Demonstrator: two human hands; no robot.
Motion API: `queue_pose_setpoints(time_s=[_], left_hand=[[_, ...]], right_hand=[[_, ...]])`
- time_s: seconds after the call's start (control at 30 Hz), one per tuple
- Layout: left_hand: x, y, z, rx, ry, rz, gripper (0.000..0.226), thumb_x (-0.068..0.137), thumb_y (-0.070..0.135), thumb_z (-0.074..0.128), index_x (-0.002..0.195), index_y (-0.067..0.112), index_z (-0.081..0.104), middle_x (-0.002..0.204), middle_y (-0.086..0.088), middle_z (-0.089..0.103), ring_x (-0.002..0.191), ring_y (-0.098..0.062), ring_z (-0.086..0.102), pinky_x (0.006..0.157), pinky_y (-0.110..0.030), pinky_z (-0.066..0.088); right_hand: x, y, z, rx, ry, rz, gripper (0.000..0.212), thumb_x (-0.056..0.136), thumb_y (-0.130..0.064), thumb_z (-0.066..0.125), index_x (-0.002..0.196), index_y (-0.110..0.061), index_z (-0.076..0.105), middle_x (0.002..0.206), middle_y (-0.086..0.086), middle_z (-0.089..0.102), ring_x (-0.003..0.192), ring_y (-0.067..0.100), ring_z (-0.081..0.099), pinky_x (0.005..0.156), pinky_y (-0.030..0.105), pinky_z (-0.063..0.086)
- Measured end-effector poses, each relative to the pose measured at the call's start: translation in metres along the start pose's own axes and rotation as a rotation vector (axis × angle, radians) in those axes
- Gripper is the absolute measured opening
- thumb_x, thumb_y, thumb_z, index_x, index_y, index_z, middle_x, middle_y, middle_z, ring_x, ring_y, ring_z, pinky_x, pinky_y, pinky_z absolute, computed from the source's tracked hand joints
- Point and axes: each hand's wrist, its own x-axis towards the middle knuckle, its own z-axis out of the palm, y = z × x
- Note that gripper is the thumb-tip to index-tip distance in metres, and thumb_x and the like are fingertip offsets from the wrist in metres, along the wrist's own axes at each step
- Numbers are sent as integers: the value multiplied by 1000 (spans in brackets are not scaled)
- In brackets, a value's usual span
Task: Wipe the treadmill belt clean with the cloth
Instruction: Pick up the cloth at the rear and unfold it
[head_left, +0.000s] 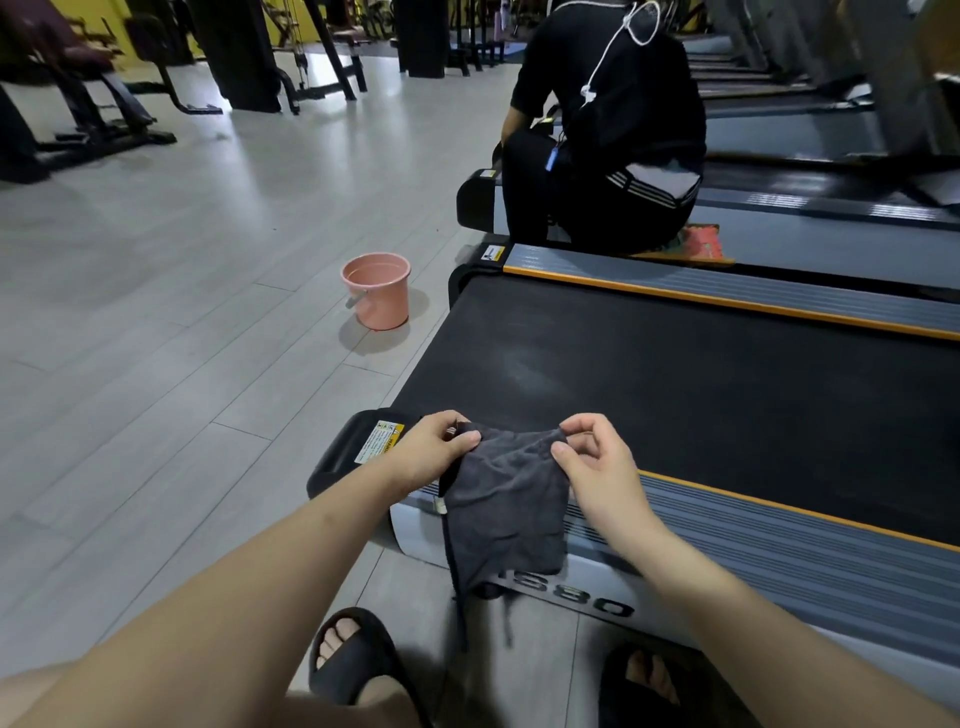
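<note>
1. The left hand and right hand each pinch a top corner of the dark cloth, which hangs between them
2. The treadmill belt lies just beyond, running away rightward, roughly equally near both hands

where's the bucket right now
The pink bucket stands on the floor, left of the treadmill belt, beyond the hands and apart from them.

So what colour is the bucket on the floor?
The bucket is pink, seen clearly in the head view.
</note>
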Motion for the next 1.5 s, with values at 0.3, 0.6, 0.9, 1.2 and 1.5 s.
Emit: queue_pose_setpoints(time_s=[0.3, 0.6, 0.9, 1.2, 1.5], left_hand=[[37, -30, 13, 420, -67, 0, 24, 96, 21, 68, 120, 20, 66, 107, -3, 69, 92, -20, 64, 88, -37, 53], [47, -40, 19, 781, -63, 69, 22, 103, 23, 55, 121, 21, 66, 113, -5, 52, 98, -26, 61, 86, -30, 44], [37, -24, 15, 742, -227, 357, 7, 107, 28, 39, 107, 21, 38, 104, 4, 62, 90, -21, 56, 77, -38, 41], [66, -26, 30, 622, 162, 224, 7, 103, 30, 52, 103, 23, 51, 88, -1, 69, 77, -22, 57, 66, -35, 37], [70, -43, 43, 673, 221, 329, 20, 99, 23, 56, 119, 21, 56, 115, -3, 52, 108, -24, 51, 86, -46, 52]], right_hand=[[41, 42, 7, -471, 3, 27, 24, 96, -9, 54, 109, -25, 66, 89, -9, 58, 86, 9, 53, 66, 10, 36], [47, 57, -5, -801, -90, -134, 25, 93, -16, 52, 111, -24, 67, 103, -4, 55, 105, 18, 51, 91, 29, 42], [52, 56, -13, -952, -161, -17, 15, 97, -19, 49, 85, -27, 51, 93, -6, 50, 92, 21, 54, 84, 41, 47], [62, 65, -16, -852, -30, 65, 12, 96, -19, 47, 85, -24, 50, 89, -2, 59, 85, 22, 56, 76, 39, 49], [29, 66, -5, -1030, 7, -433, 12, 91, -28, 57, 101, -28, 63, 104, -10, 56, 97, 19, 52, 80, 36, 41]])
